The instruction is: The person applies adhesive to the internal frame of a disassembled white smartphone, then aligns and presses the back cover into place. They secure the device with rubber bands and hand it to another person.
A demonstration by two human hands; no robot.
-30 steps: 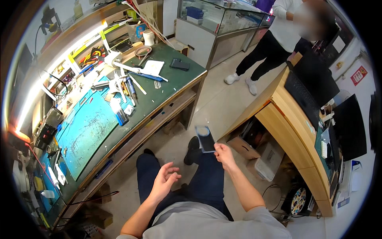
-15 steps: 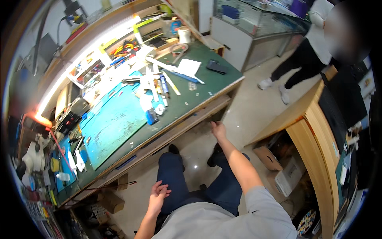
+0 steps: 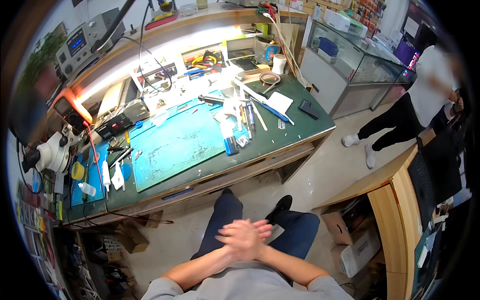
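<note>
My two hands meet palm to palm in front of my body, above my lap. My right hand (image 3: 244, 239) lies over the other, its outstretched fingers pointing left and slightly blurred. Behind it, most of my left hand (image 3: 262, 228) is hidden; its spread fingers stick out to the right. No object shows in either hand. Beyond my knees stands a green-topped workbench (image 3: 280, 142). On it lie a blue work mat (image 3: 175, 145), a blue-and-white container (image 3: 230, 145), a blue pen-shaped tool (image 3: 250, 116) and a white cloth or paper (image 3: 277, 102).
A microscope (image 3: 52, 152), an orange multimeter (image 3: 70, 109) and a white tube (image 3: 105, 175) are at the bench's left. A dark phone-like block (image 3: 308, 109) lies near its right corner. A wooden desk (image 3: 387, 175) stands at right. Another person (image 3: 425, 95) stands beyond it, near a glass display case (image 3: 350, 55).
My hands were apart, the right one reaching out near the bench edge; now they are pressed together over my lap. The view has turned, and the bench appears shifted to the right.
</note>
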